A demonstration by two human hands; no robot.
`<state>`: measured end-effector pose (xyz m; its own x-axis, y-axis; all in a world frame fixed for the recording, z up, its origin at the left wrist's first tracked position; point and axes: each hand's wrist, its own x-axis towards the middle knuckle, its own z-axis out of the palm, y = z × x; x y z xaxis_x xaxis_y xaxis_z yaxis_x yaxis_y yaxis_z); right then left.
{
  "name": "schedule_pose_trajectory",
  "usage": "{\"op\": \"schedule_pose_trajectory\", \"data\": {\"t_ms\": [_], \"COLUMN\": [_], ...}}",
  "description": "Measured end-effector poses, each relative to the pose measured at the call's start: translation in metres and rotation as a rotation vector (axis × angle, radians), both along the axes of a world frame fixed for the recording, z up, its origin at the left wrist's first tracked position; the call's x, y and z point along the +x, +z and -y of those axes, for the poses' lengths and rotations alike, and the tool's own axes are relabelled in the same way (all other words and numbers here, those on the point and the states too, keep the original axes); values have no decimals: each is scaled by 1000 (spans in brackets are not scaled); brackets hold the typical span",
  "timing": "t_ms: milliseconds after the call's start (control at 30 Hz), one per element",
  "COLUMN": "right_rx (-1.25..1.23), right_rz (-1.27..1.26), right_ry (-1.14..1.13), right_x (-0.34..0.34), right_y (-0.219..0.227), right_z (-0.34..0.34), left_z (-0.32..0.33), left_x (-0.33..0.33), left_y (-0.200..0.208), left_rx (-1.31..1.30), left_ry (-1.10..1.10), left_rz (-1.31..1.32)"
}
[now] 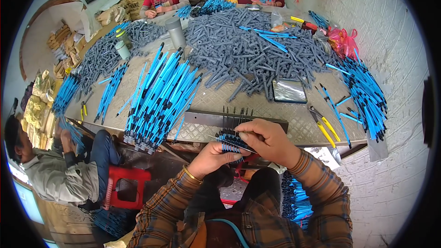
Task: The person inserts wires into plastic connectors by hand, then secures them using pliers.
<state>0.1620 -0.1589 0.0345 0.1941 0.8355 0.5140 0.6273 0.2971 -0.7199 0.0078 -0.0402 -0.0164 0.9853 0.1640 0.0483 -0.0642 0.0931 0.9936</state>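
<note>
My left hand (213, 158), a gold-coloured bangle at its wrist, is closed round a small bundle of thin blue rods with black ends (228, 147). Dark slender tips (236, 112) stick up from the bundle at the table's near edge. Over it, my right hand (271, 140) has thumb and forefinger pinched together; what they grip is too small to make out. A thin shiny strip slants between the two hands, and which hand holds it is unclear. Just beyond them a dark metal bar (206, 119) lies along the table edge.
A large heap of grey plastic tubes (257, 41) covers the table (220, 96). Blue rods lie in piles left (158, 96) and right (365, 96). Yellow-handled pliers (324, 126), a film-covered box (289, 91) and a steel flask (175, 32) stand about. A person (59, 170) sits at left; others work across.
</note>
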Motion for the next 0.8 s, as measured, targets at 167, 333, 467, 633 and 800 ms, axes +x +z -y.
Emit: {"op": "schedule_pose_trajectory", "data": {"t_ms": [167, 333, 467, 633, 800], "right_rx": [-76, 47, 26, -1, -54], "right_rz": [221, -19, -71, 116, 100], "right_ry": [-1, -4, -85, -64, 42], "right_x": [1, -5, -14, -3, 5], "right_y": [18, 0, -1, 1, 8], "right_z": [7, 1, 5, 5, 8], "left_z": [1, 5, 4, 7, 5], "left_x": [0, 0, -1, 1, 4], "left_y": [-1, 3, -2, 2, -4], "left_rx": [4, -48, -33, -14, -4], "left_ry": [7, 28, 52, 43, 33], "left_rz": [-8, -12, 12, 5, -41]}}
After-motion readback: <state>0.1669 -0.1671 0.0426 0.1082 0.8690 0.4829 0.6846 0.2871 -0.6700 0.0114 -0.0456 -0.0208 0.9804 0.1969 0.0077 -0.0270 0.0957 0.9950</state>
